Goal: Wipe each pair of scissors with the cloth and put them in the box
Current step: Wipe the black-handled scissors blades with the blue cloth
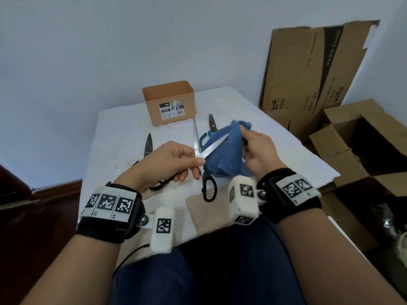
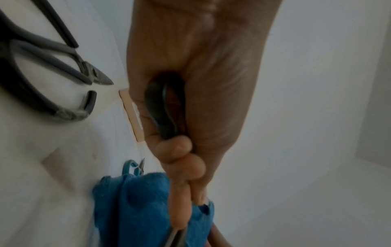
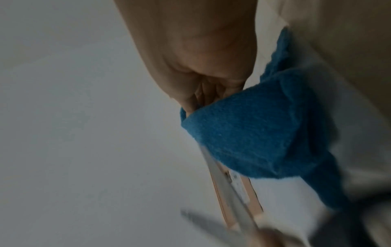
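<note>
My left hand (image 1: 176, 159) grips black-handled scissors (image 1: 209, 186) near the pivot, held above the table with the blades spread. One blade (image 1: 195, 133) points up and the other (image 1: 214, 146) lies against a blue cloth (image 1: 224, 155). My right hand (image 1: 257, 150) holds that bunched cloth around the blade. In the left wrist view a black handle loop (image 2: 162, 113) sits inside my curled fingers (image 2: 180, 147), with the cloth (image 2: 137, 208) below. The right wrist view shows the cloth (image 3: 253, 133) over the blade (image 3: 228, 192). An open tan box (image 1: 169, 102) stands at the table's far side.
Dark scissors (image 1: 148, 146) lie on the white table (image 1: 114, 137) left of my hands. Teal-handled shears (image 1: 211, 124) lie behind the cloth. Cardboard boxes (image 1: 352, 155) stand off the table's right edge, and flat cardboard (image 1: 308, 73) leans on the wall.
</note>
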